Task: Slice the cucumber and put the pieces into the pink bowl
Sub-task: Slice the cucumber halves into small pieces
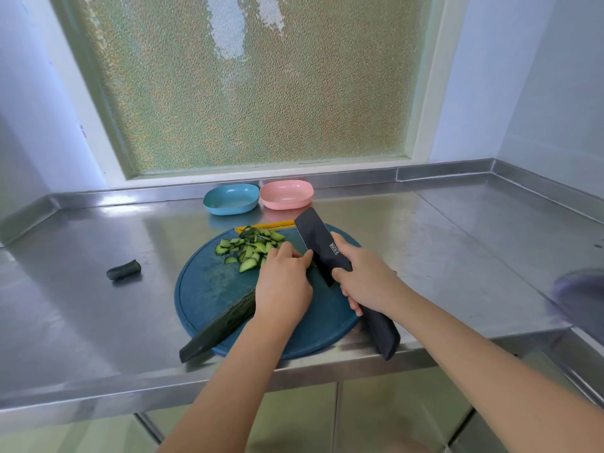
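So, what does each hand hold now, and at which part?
The right hand grips the knife where handle meets blade. The left hand holds the cucumber near its cut end, against the board.

Left arm: bare forearm extends forward, wrist straight.
Left hand (pixel 283 282): palm down, fingers curled over the cucumber (pixel 222 325), holding it.
Right arm: bare forearm enters from lower right, angled inward.
Right hand (pixel 364 277): fingers wrapped round the knife (pixel 322 243) handle, next to the blade.
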Demonstrator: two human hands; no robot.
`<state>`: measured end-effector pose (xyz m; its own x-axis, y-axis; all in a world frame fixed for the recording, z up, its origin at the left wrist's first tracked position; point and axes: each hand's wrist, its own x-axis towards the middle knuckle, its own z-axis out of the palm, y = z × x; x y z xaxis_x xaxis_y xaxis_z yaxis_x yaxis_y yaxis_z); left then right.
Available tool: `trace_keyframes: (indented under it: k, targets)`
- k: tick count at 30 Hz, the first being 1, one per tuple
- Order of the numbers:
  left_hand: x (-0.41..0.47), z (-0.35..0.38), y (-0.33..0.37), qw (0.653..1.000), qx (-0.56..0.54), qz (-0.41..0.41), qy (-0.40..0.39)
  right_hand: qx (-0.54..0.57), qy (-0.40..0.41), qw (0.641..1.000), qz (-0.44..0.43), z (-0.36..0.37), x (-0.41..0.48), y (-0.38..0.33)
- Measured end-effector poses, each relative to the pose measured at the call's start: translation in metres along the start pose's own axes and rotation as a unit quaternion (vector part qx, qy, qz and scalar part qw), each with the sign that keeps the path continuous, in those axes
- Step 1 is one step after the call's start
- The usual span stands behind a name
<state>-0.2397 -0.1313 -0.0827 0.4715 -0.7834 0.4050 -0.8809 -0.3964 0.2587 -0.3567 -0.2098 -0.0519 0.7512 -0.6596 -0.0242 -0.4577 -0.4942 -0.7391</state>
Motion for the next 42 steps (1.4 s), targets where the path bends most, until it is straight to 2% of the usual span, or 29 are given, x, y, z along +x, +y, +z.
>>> trace_keyframes:
  k: [3,7,10,15,19,29,42]
  targets:
    - [-0.001,-0.001,0.0,1.0,-0.003,0.004,0.004,-0.099,-0.008,0.995,0.004,0.0,-0.003,-0.011]
    - [0.0,0.001,-0.002,1.0,-0.016,0.018,0.01,-0.163,-0.039,0.985,0.047,0.0,0.007,-0.033]
    - [-0.001,0.003,-0.002,0.998,-0.052,0.01,0.039,-0.211,-0.002,0.977,0.031,0.011,0.009,-0.039]
    - [-0.002,-0.001,0.001,0.996,-0.08,-0.016,0.036,-0.142,0.021,0.989,0.041,0.009,0.001,-0.022]
    - [-0.003,-0.003,0.001,0.996,-0.075,-0.019,0.035,-0.111,0.075,0.991,0.013,0.015,-0.009,-0.011]
    - [-0.003,-0.004,0.003,0.997,-0.064,-0.026,0.027,-0.074,0.086,0.994,-0.009,0.015,-0.018,-0.007]
    - [-0.003,-0.003,0.0,0.998,-0.054,0.005,0.029,-0.121,0.057,0.991,-0.001,0.014,-0.016,-0.011]
